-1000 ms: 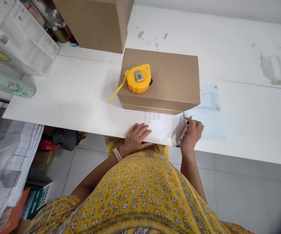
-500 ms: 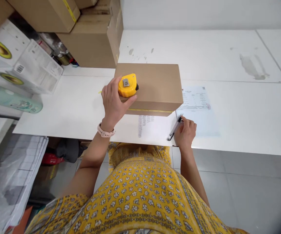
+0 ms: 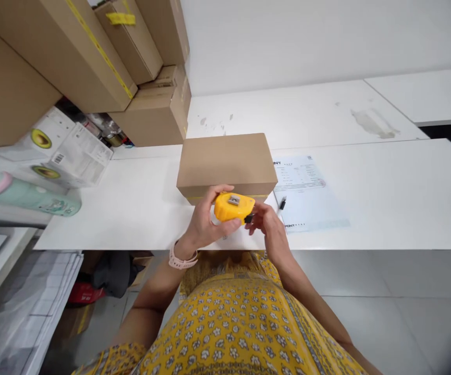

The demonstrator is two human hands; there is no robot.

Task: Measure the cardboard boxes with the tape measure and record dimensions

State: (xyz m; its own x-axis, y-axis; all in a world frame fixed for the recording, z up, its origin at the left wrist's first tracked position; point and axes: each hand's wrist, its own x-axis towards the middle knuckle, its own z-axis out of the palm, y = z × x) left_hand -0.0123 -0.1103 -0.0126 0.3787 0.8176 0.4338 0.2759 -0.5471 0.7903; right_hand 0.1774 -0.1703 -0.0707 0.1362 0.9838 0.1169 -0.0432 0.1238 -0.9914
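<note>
A yellow tape measure [image 3: 231, 207] with a metal clip and a black mouth is gripped in my left hand [image 3: 205, 221], thumb in front and fingers behind. My right hand [image 3: 274, 232] has its curled fingers at the black end of the tape measure, closed around it; the exact contact is partly hidden. Just behind both hands stands a closed brown cardboard box [image 3: 227, 159] on the white table [image 3: 385, 203]. To the right of my right hand lies a pen [image 3: 283, 203], partly hidden by that hand. The handwritten sheet under my hands is mostly covered.
A printed bluish sheet [image 3: 307, 200] lies right of the box. On the left are a mint-green bottle [image 3: 41, 195], white cartons with avocado pictures [image 3: 80, 156] and stacked cardboard boxes [image 3: 150, 117]. Papers in plastic [image 3: 41, 302] sit lower left, below the table's front edge.
My left hand has brought the tape measure off the box top, toward me and rightward. My right hand has left the pen and moved left to the tape measure. The view has tilted up.
</note>
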